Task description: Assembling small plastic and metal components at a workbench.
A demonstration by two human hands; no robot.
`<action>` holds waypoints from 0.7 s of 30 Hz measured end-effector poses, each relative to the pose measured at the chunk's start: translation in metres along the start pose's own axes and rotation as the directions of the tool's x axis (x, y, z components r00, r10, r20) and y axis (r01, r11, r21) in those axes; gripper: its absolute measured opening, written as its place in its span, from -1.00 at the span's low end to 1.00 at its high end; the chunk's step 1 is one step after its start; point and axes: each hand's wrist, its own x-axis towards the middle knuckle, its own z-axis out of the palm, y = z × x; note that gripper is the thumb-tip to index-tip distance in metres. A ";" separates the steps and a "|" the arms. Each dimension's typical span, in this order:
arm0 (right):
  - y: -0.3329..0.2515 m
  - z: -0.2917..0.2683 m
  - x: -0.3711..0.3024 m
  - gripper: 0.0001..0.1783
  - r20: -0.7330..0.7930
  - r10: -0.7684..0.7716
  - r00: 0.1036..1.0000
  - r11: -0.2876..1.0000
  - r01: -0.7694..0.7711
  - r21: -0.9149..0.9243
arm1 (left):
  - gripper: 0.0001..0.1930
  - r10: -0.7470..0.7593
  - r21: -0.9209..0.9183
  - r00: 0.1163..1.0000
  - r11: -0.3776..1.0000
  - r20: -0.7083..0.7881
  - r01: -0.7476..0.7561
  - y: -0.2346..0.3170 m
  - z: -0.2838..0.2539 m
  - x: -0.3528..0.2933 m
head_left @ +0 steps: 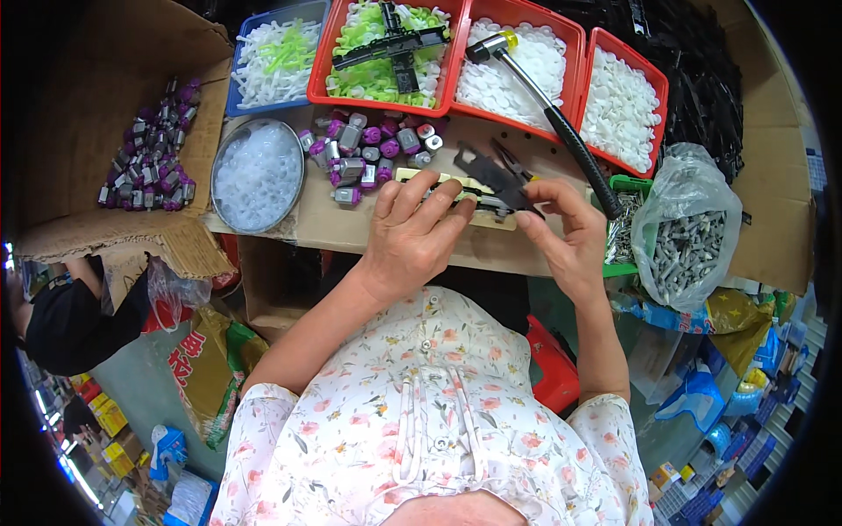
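Observation:
In front of me on the cardboard-covered bench lies a cream-coloured block (495, 221) with a dark, narrow part set along it. My left hand (412, 232) rests over its left end, fingers bent and pressed down on the part. Between thumb and fingers, my right hand (566, 232) pinches a flat black plastic piece (491, 173), tilted above the block's right end. Just behind that piece lie pliers (507, 158), partly covered. Small silver motors with purple ends (351, 158) are heaped beyond my left hand.
A hammer (561, 123) lies across red trays (579, 61) of white parts. A black cross-shaped assembly (395, 44) tops another tray. A round bowl (303, 175) of clear pieces stands left; a plastic bag (688, 184) of metal parts, right. A person (79, 316) sits at far left.

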 end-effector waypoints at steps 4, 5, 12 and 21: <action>-0.002 0.002 -0.002 -0.71 0.068 -0.031 0.997 0.999 0.028 0.044 | -0.88 0.018 0.016 1.000 1.000 -0.022 -0.018 -0.001 0.000 0.002; -0.002 0.003 -0.002 -0.71 0.064 -0.030 0.997 0.999 0.027 0.044 | -0.90 0.022 0.025 1.000 0.999 -0.020 -0.021 -0.001 0.000 0.002; -0.001 0.002 -0.002 -0.71 0.071 -0.027 0.997 0.999 0.024 0.048 | -0.87 -0.093 -0.113 0.996 0.989 0.008 0.094 0.000 0.001 0.014; -0.002 0.002 -0.002 -0.70 0.059 -0.035 0.998 0.999 0.034 0.022 | -0.83 -0.096 -0.156 0.991 0.982 0.098 0.111 -0.003 0.001 0.020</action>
